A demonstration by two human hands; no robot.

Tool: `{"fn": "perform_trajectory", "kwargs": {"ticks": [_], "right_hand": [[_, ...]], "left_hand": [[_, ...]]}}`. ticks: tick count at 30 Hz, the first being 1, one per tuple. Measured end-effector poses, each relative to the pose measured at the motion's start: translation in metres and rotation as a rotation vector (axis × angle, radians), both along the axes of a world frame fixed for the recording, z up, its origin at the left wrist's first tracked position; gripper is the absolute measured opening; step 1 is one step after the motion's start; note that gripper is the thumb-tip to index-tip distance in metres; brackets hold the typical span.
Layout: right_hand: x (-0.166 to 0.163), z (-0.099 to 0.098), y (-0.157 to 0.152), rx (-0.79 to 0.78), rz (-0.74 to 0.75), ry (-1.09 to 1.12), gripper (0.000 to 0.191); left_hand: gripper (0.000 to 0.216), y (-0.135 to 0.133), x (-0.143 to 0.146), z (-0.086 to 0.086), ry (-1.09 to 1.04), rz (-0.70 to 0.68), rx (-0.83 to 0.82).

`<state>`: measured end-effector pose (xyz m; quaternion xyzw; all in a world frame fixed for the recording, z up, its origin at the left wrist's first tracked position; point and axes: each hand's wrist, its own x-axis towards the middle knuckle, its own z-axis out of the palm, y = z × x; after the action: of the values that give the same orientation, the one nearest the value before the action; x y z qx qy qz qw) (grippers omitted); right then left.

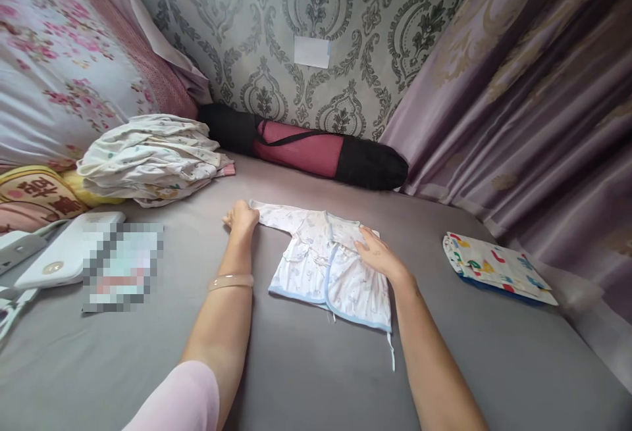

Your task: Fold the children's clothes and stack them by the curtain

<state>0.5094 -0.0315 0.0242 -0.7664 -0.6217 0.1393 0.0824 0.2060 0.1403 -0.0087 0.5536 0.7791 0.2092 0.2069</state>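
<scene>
Head view shows the baby shirt (330,270) lying flat on the grey bed (316,365), front side up, between my two arms. My left hand (241,217) is closed, with curled fingers, on the end of the stretched-out sleeve. My right hand (378,253) lies open, palm down, on the opposite shoulder of the shirt and grips nothing. To do this well, I think the right hand should press the body of the shirt so that it does not slide, while the left pulls the sleeve only lightly, until the cloth is smooth and without wrinkles. The thin tie strings at the hem are better tucked in than left hanging. For writing: the yellow cushion (34,197) at the left edge has large red characters, but I cannot read them surely. The white paper (312,51) on the wallpaper seems blank, and one area beside the white device (64,253) is blurred. On the shirt I see no label.
</scene>
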Motion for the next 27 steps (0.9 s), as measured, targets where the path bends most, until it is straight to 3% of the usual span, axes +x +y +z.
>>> {"fn": "perform_trajectory", "kwargs": {"ticks": [6,10,22,27], "right_hand": [[-0.017,0.009,0.013,-0.023,0.102,-0.074,0.05],[-0.03,0.012,0.021,-0.03,0.137,-0.107,0.043],[-0.099,-0.014,0.065,0.083,0.196,-0.045,0.052],[-0.116,-0.024,0.076,0.08,0.108,-0.048,0.061]], "left_hand": [[0.014,0.004,0.002,0.0,-0.03,0.017,0.006],[0.019,0.003,0.003,0.005,-0.169,-0.002,0.053],[0.02,-0.001,-0.007,0.008,-0.31,-0.032,0.094],[0.026,0.0,-0.006,0.013,-0.495,0.015,0.187]]}}
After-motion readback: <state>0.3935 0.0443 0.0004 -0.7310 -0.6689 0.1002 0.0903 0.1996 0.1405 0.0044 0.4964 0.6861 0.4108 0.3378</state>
